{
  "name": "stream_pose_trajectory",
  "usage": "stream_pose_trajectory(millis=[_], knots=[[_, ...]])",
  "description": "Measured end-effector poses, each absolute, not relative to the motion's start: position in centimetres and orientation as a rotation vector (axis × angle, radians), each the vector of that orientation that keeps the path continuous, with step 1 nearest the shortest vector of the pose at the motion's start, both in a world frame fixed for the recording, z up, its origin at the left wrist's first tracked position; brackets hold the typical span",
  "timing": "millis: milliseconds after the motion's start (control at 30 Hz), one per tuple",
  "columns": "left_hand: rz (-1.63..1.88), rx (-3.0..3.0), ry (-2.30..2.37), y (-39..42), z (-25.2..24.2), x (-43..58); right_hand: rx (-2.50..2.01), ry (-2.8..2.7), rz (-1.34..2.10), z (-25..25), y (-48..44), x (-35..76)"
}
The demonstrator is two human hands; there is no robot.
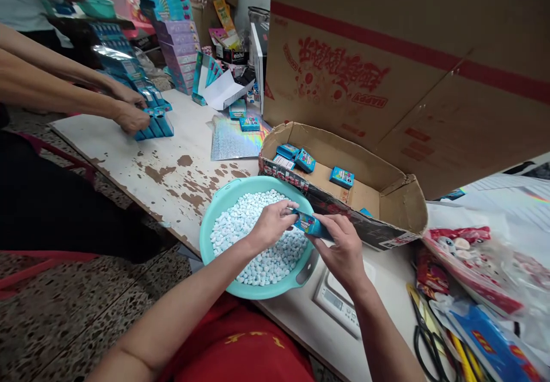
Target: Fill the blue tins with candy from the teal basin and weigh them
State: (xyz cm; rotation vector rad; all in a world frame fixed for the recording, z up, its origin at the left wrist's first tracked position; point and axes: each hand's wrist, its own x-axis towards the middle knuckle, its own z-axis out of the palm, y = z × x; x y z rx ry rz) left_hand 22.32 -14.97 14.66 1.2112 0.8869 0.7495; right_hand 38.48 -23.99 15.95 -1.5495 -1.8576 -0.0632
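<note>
Over a turquoise plastic basin (205, 227) full of small pale candies (240, 221), a small blue candy box (307, 223) is held between both hands. My right hand (342, 249) grips its right end, with the thumb on the near side and the fingers over the far side. The fingers of my left hand (274, 224) are closed at the box's left end; the exact contact of the fingertips is hard to make out. Behind the basin, several similar blue boxes (342, 177) lie in a shallow cut-down carton (387, 221).
A white digital scale (337, 302) sits right of the basin. Black-handled scissors (425, 336) and plastic packaging (481, 267) lie at right. A large cardboard sheet (344, 44) stands behind the carton. At left, another person's hands (131, 115) handle blue boxes (157, 124).
</note>
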Motion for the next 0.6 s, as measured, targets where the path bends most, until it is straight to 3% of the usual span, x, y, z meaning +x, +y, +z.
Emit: stream_pose_trajectory(millis=[233,467,600], knots=[[0.675,2.009,1.095,-13.4,14.4,20.1,-1.528,-1.433,0.205,15.7,-24.5,39.4],[0.603,1.805,0.679,-13.3,18.5,19.9,-1.31,-1.349,0.548,15.7,-22.4,38.0],[0.919,1.797,1.199,-9.9,19.8,16.8,-1.434,-1.442,0.222,16.8,-17.4,44.1]])
